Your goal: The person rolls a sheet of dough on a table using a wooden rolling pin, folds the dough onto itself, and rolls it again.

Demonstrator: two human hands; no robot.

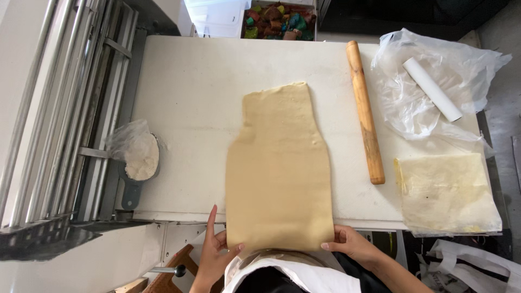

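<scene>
As seen from the head camera looking down, the scene runs from a machine frame of metal bars and rollers at the far left, across a white conveyor belt, to loose packaging at the right. Against the bars, at the belt's left edge, sits a small container of flour lined with a clear plastic bag. Next comes the left hand, at the near edge of the belt: its forefinger is stretched straight out along the left side of the dough sheet, the thumb presses the sheet's lower left corner, and the remaining fingers are loosely curled, so the hand steadies the corner with no full grip. The dough sheet, a tan, smooth slab, lies flat along the middle of the belt; it is narrower at the far end, wider toward the person, and its near edge overhangs the belt in front of the person's white apron. The right hand holds the lower right corner, fingers bent and tucked against the edge, thumb on top. Right of the dough, apart from it, a wooden rolling pin lies lengthwise. Further right are a crumpled clear plastic bag bearing a white tube, and, nearer the person, a yellowish sheet in plastic wrap. A tray of coloured pieces stands beyond the belt's far end.
</scene>
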